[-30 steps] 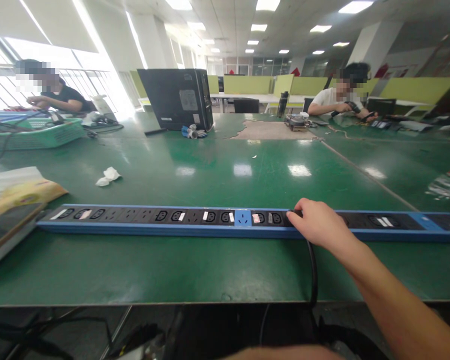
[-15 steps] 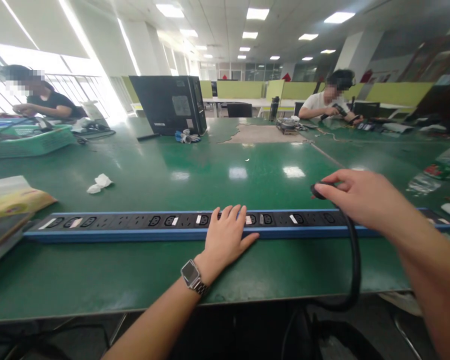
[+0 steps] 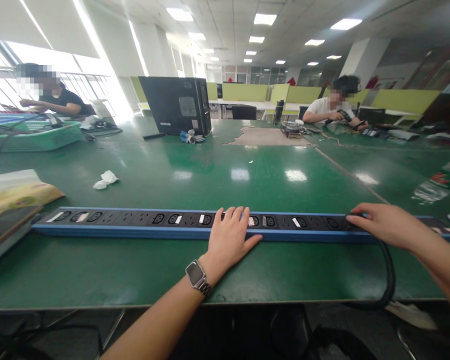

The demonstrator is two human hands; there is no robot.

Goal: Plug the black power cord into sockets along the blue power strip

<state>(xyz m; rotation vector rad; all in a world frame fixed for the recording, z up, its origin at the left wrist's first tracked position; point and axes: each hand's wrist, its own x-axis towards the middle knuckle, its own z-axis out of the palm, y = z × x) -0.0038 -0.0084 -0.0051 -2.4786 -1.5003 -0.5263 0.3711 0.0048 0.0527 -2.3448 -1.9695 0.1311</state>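
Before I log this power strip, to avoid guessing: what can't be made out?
All in the head view:
Upper end of the black cord: hidden by the right hand; whether it is plugged in is unclear.
Part of the power strip: covered by the left hand.
White stickers: any print is too small.
Plastic bottle: cut off by the right edge.

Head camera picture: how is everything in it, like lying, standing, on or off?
Power strip: lying flat, sockets facing up.
Left hand: spread open, resting on the power strip.
Cable: bent in a curve; whether it's plugged in is hidden.
Right hand: closed on the cable's end.
Watch: strapped on, screen dark.
Computer case: standing upright.
White tissue: crumpled.
Ceiling lights: on.
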